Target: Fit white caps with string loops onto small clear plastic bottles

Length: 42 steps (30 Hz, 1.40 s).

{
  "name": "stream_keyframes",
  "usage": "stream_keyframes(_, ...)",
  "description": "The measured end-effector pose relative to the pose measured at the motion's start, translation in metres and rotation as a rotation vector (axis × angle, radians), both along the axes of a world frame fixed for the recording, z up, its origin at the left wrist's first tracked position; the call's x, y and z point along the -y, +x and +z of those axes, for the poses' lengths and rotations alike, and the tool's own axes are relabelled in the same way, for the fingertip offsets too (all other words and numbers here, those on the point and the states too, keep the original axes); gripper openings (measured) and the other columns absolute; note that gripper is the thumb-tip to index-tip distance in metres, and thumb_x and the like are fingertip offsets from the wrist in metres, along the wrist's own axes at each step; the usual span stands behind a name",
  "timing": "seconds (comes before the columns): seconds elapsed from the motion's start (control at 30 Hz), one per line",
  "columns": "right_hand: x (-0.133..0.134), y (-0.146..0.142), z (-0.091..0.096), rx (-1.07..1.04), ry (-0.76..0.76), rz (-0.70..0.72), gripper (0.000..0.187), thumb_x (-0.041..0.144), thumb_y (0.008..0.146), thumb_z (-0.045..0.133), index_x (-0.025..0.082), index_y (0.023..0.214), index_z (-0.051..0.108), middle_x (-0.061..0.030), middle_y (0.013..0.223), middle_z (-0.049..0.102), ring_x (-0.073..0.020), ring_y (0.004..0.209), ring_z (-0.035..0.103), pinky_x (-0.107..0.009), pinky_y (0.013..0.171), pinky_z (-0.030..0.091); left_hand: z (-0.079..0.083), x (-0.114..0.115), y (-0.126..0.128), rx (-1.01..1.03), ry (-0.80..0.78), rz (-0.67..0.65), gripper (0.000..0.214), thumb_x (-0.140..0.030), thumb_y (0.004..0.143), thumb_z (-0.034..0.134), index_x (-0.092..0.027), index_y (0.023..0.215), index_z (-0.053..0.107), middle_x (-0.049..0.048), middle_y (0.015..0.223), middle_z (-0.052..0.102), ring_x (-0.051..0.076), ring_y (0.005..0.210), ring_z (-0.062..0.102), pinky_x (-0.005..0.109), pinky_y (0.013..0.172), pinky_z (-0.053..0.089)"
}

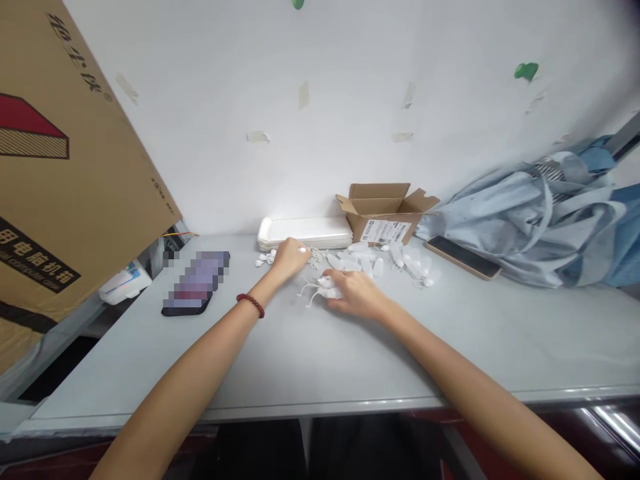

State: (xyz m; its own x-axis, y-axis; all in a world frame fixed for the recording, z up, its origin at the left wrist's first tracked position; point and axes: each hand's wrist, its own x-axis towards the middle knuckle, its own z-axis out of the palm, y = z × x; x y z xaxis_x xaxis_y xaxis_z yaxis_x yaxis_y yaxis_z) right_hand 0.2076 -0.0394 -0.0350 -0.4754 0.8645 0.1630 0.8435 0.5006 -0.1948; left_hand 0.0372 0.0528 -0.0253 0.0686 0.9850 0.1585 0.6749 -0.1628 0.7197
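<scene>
My left hand (290,259), with a dark red bead bracelet (251,305) on its wrist, is closed in a pinch. A bit of white shows at its fingertips, too small to name. Beside it lie small white pieces (266,258) and a heap of tiny white parts (317,257). My right hand (356,293) is closed round several small white plastic pieces with thin curved tails (327,288), just above or on the table. Past its knuckles spreads a loose pile of translucent white pieces (357,260).
White trays (310,231) are stacked by the wall, next to an open cardboard box (383,213). A phone (463,258) and blue cloth (515,213) lie to the right. Another phone-like device (197,283), its screen blurred, lies left. A large carton (95,173) stands at the far left.
</scene>
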Motion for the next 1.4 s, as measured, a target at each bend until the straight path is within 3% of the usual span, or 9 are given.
stream_keyframes(0.1, 0.001, 0.0, 0.001, -0.044, -0.032, 0.003, 0.051, 0.024, 0.075, 0.064, 0.012, 0.123, 0.051, -0.0097, 0.09, 0.066, -0.0251, 0.083, 0.06, -0.027, 0.067, 0.039, -0.001, -0.009, 0.009, -0.15, 0.052, -0.084, 0.02, -0.022, 0.068, 0.057, -0.012, 0.072, 0.074, 0.0107, 0.075, 0.071, 0.021, 0.075, 0.061, 0.027, 0.066, 0.043)
stream_keyframes(0.2, 0.0, 0.0, 0.002, -0.112, -0.076, 0.013, 0.05, 0.023, 0.074, 0.065, 0.011, 0.121, 0.054, -0.0086, 0.086, 0.066, -0.0233, 0.08, 0.06, -0.026, 0.066, 0.039, -0.001, -0.014, 0.004, -0.172, 0.091, -0.067, 0.026, -0.024, 0.071, 0.056, -0.013, 0.082, 0.076, 0.0093, 0.076, 0.071, 0.021, 0.075, 0.062, 0.027, 0.068, 0.043)
stream_keyframes(0.33, -0.004, 0.001, 0.001, -0.189, -0.162, 0.008, 0.05, 0.024, 0.072, 0.065, 0.01, 0.119, 0.056, -0.0058, 0.076, 0.064, -0.021, 0.072, 0.058, -0.024, 0.062, 0.038, -0.005, -0.015, -0.021, -0.09, 0.105, -0.02, 0.028, -0.032, 0.072, 0.057, -0.013, 0.079, 0.076, 0.0061, 0.071, 0.07, 0.019, 0.071, 0.061, 0.025, 0.064, 0.042)
stream_keyframes(0.53, -0.007, 0.003, -0.002, -0.218, -0.164, 0.007, 0.049, 0.024, 0.071, 0.067, 0.01, 0.117, 0.058, -0.0069, 0.082, 0.065, -0.021, 0.075, 0.058, -0.024, 0.063, 0.038, -0.012, -0.014, -0.054, 0.059, 0.041, 0.022, 0.029, -0.037, 0.071, 0.058, -0.014, 0.078, 0.074, 0.004, 0.06, 0.066, 0.016, 0.057, 0.056, 0.025, 0.052, 0.036)
stream_keyframes(0.73, -0.006, 0.003, -0.004, -0.225, -0.175, -0.007, 0.047, 0.024, 0.073, 0.066, 0.011, 0.117, 0.057, -0.0053, 0.078, 0.064, -0.0201, 0.072, 0.057, -0.024, 0.062, 0.037, -0.008, -0.013, -0.064, -0.268, 0.175, 0.138, 0.03, -0.036, 0.079, 0.05, -0.016, 0.077, 0.072, 0.0103, 0.074, 0.07, 0.023, 0.073, 0.062, 0.029, 0.063, 0.039)
stream_keyframes(0.93, -0.005, 0.002, -0.002, -0.219, -0.169, -0.018, 0.047, 0.024, 0.072, 0.065, 0.01, 0.116, 0.058, -0.0053, 0.076, 0.063, -0.0203, 0.071, 0.057, -0.024, 0.061, 0.037, -0.026, -0.011, -0.069, -0.464, 0.301, 0.24, 0.037, -0.039, 0.088, 0.038, -0.018, 0.091, 0.068, 0.014, 0.096, 0.068, 0.025, 0.09, 0.062, 0.03, 0.073, 0.04)
stream_keyframes(1.07, -0.005, 0.002, -0.001, -0.214, -0.184, -0.028, 0.047, 0.024, 0.072, 0.066, 0.011, 0.117, 0.058, -0.0053, 0.077, 0.063, -0.0205, 0.073, 0.057, -0.023, 0.061, 0.037, -0.033, -0.018, -0.077, -0.283, 0.38, 0.344, 0.036, -0.04, 0.088, 0.038, -0.017, 0.087, 0.066, 0.0118, 0.092, 0.067, 0.023, 0.088, 0.06, 0.029, 0.077, 0.041)
stream_keyframes(1.23, -0.005, 0.003, -0.003, -0.235, -0.187, -0.013, 0.047, 0.024, 0.072, 0.065, 0.011, 0.117, 0.057, -0.0039, 0.074, 0.062, -0.0193, 0.069, 0.056, -0.023, 0.058, 0.036, -0.042, -0.029, -0.092, 0.3, 0.261, 0.516, 0.032, -0.042, 0.08, 0.045, -0.015, 0.077, 0.062, 0.008, 0.078, 0.066, 0.018, 0.074, 0.059, 0.026, 0.068, 0.043)
stream_keyframes(1.4, -0.004, 0.002, -0.002, -0.244, -0.181, -0.015, 0.045, 0.023, 0.072, 0.065, 0.012, 0.114, 0.059, -0.0025, 0.071, 0.061, -0.0184, 0.066, 0.055, -0.023, 0.057, 0.035, -0.047, -0.032, -0.088, 0.563, 0.152, 0.49, 0.025, -0.038, 0.073, 0.044, -0.015, 0.067, 0.054, 0.0039, 0.065, 0.06, 0.013, 0.061, 0.055, 0.022, 0.056, 0.042)
